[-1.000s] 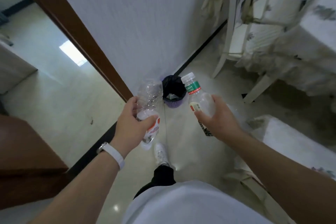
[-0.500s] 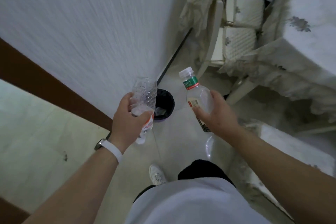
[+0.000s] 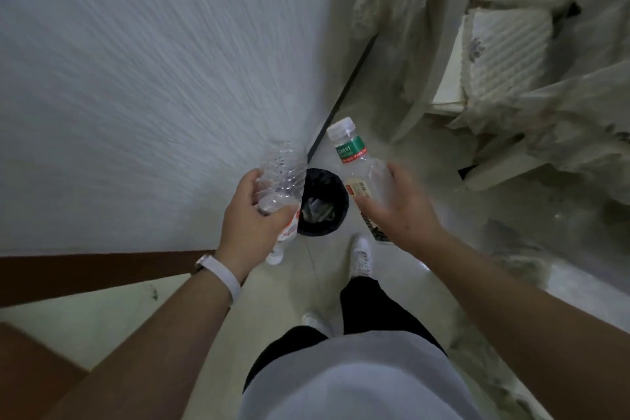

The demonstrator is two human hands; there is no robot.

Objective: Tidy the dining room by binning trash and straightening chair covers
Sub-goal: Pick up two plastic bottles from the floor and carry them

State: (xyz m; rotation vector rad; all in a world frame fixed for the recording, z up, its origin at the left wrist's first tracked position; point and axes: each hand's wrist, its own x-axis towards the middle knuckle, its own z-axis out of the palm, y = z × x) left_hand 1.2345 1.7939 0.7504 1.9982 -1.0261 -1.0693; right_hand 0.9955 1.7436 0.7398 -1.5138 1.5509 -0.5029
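My left hand (image 3: 249, 222) grips a clear ribbed plastic bottle (image 3: 281, 177), held upside down with its cap pointing at the floor. My right hand (image 3: 397, 211) holds a second bottle with a green neck label (image 3: 354, 160), cap tilted up and away. Between and below both hands stands a small round bin with a black liner (image 3: 324, 201) on the floor against the wall, with crumpled trash inside. Both bottles hover at the bin's edges.
A white textured wall (image 3: 153, 78) fills the left. A white chair with a loose lace cover (image 3: 402, 10) stands at the upper right beside a cloth-covered table (image 3: 562, 119). My white shoe (image 3: 362, 256) is just in front of the bin. A brown door frame (image 3: 85, 269) runs at left.
I have stepped closer to the bin, which now lies directly under my hands. Both hands still hold their bottles as before.
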